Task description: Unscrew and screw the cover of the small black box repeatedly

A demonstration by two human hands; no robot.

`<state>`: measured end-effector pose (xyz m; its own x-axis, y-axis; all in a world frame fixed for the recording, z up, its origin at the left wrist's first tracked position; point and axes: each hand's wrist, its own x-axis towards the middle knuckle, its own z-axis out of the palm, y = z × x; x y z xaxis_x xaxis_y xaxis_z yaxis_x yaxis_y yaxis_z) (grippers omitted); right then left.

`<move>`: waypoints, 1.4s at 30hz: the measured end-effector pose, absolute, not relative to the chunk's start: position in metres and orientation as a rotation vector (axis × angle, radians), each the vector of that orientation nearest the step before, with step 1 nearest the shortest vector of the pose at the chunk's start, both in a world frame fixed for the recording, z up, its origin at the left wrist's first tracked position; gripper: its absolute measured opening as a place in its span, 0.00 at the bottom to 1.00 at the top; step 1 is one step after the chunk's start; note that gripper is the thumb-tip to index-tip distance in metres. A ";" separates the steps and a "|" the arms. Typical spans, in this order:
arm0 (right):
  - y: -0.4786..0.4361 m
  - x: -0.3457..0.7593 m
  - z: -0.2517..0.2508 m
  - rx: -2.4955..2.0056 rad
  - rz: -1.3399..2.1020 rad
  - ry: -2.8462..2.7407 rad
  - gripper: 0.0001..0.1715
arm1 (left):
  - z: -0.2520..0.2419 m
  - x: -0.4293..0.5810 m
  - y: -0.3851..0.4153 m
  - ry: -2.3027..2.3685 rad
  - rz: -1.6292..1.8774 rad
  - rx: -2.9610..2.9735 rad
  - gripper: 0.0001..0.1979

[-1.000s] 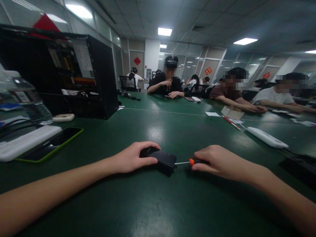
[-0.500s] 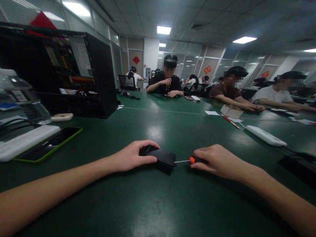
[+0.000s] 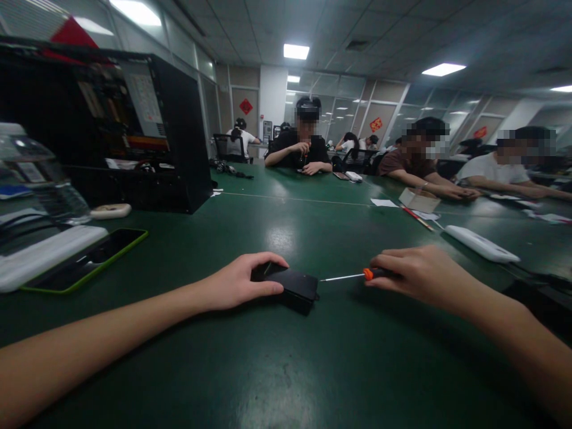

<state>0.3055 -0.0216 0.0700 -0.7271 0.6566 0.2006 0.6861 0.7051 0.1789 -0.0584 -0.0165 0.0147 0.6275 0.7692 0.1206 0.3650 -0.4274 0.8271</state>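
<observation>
My left hand (image 3: 243,281) grips a small black rectangular box (image 3: 295,285) by its left end, thumb on the near side and fingers over the far side. The box rests on the green table, and its exact kind I cannot make out. A small dark tab sticks out from its right end. My right hand (image 3: 415,271) is closed around the dark handle of a screwdriver (image 3: 344,277) with an orange collar. The screwdriver's thin metal shaft points left, its tip just right of the box and apparently apart from it.
On the left stand an open black computer case (image 3: 179,137), a water bottle (image 3: 49,173), a white power strip (image 3: 58,253) and a green-edged phone (image 3: 89,265). To the right lie a white power strip (image 3: 480,243), a small box (image 3: 419,200) and a red pencil (image 3: 415,218). Co-workers sit across.
My right hand has drawn the screwdriver to the right and slightly up, so its tip has come away from the box's end. My left hand and the box have stayed nearly in place.
</observation>
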 end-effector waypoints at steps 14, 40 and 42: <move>-0.035 0.261 0.036 -1.175 -0.082 -2.837 0.22 | 0.013 -0.058 -0.017 0.883 0.644 2.051 0.21; -0.032 0.244 0.027 -0.929 -0.221 -2.708 0.18 | 0.015 -0.053 -0.024 0.862 0.668 1.997 0.20; -0.033 0.242 0.026 -0.898 -0.296 -2.691 0.18 | 0.014 -0.053 -0.023 0.863 0.663 1.993 0.21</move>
<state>0.2421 -0.0325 0.0259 -0.7644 0.5521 0.3330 0.6114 0.7847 0.1022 -0.0534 -0.0234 0.0143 0.6225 0.7716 0.1309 0.3250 -0.4070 0.8536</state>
